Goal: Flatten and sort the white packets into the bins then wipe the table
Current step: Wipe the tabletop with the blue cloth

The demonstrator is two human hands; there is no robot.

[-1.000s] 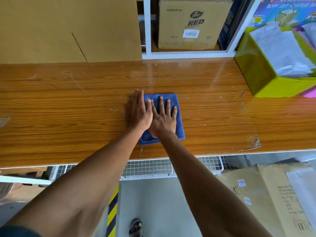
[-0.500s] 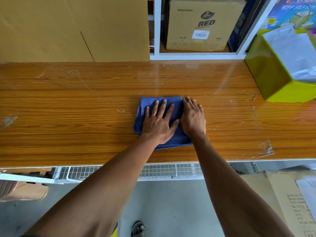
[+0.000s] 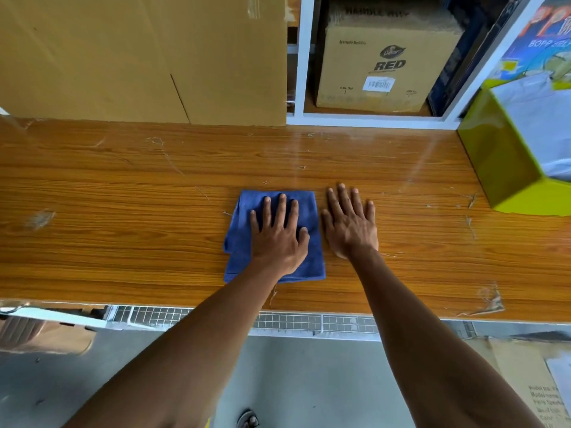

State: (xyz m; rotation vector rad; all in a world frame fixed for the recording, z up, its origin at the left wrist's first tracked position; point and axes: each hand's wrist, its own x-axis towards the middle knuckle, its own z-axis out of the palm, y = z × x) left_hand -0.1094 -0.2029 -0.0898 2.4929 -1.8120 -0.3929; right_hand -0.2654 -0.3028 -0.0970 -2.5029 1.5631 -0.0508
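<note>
The right hand (image 3: 350, 225) has slid off the blue cloth (image 3: 244, 233) onto the table (image 3: 123, 211), flat; left hand (image 3: 279, 234) presses it, fingers spread.

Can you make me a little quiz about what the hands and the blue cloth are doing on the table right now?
1. True or false: both hands lie on the blue cloth.
2. Which hand presses the cloth? A) left hand B) right hand C) neither
3. Fill in: the white packets sit in the ____ bin at the right end of the table.

Key:
1. False. Only the left hand is on the cloth; the right hand lies flat on the bare wood beside it.
2. A
3. Green
</note>
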